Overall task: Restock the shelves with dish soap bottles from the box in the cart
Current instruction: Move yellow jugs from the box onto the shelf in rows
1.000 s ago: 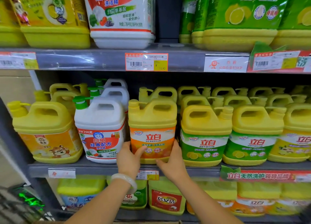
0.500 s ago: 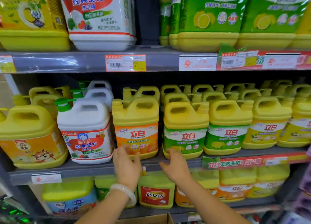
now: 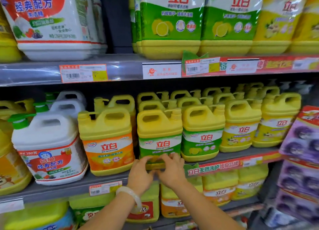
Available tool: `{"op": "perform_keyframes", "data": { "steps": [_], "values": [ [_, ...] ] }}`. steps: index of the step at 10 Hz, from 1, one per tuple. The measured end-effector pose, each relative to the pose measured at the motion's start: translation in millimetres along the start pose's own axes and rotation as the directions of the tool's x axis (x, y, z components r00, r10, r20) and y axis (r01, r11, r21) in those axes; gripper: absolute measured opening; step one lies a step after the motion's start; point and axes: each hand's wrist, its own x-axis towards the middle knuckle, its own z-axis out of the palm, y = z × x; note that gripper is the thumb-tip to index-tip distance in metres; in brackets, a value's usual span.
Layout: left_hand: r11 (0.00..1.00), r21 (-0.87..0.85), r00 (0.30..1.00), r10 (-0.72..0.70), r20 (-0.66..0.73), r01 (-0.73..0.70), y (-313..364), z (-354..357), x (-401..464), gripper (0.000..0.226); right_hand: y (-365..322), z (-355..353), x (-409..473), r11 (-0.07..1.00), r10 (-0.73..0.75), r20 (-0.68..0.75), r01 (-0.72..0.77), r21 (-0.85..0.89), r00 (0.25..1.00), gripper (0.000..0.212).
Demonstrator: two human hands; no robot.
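Two bare forearms enter from the bottom edge of the head view, with no sleeves covering them as far as the frame shows. The left hand (image 3: 140, 174) has a smooth, pale, milky-white bangle (image 3: 131, 197) round its wrist, thick and rounded like polished jade, with a soft sheen along its upper curve. The right hand (image 3: 172, 172) and its wrist carry no visible jewellery. Both hands are ungloved. Motion blur softens the fingers, so nails and any rings cannot be made out.
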Motion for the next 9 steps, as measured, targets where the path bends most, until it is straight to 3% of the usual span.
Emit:
{"op": "perform_keyframes", "data": {
  "steps": [3, 5, 6, 7, 8, 9],
  "values": [
    [0.995, 0.1, 0.999, -0.024, 0.024, 0.022, 7.9, 2.8, -4.3, 0.051, 25.3, -13.6, -1.5, 0.986, -0.165, 0.135, 0.165, 0.009, 0.977, 0.053],
    [0.959, 0.283, 0.998, -0.044, 0.036, 0.032, 24.4, 8.4, -12.4, 0.057, 64.7, -43.8, -13.0, 0.983, -0.155, 0.115, 0.164, -0.078, 0.981, 0.055],
    [0.901, 0.429, 0.997, 0.038, 0.073, -0.066, 42.3, 20.4, -16.7, 0.064, 90.5, -64.6, -22.7, 0.974, -0.138, 0.13, 0.159, -0.163, 0.982, 0.061],
    [0.76, 0.626, 0.984, 0.162, 0.076, -0.174, 72.1, 30.8, -22.6, 0.075, 115.8, -104.1, -40.8, 0.964, -0.114, 0.191, 0.155, -0.216, 0.975, 0.063],
    [0.652, 0.711, 0.899, 0.433, -0.062, -0.265, 99.4, 33.9, -26.3, 0.089, 130.2, -154.4, -68.2, 0.985, -0.13, 0.177, 0.147, -0.089, 0.976, 0.059],
    [0.62, 0.733, 0.782, 0.59, -0.2, -0.28, 145.6, 25.8, -25.0, 0.088, 129.0, -228.3, -119.1, 0.967, -0.174, -0.011, 0.173, 0.186, 0.985, 0.039]
  ]
}}
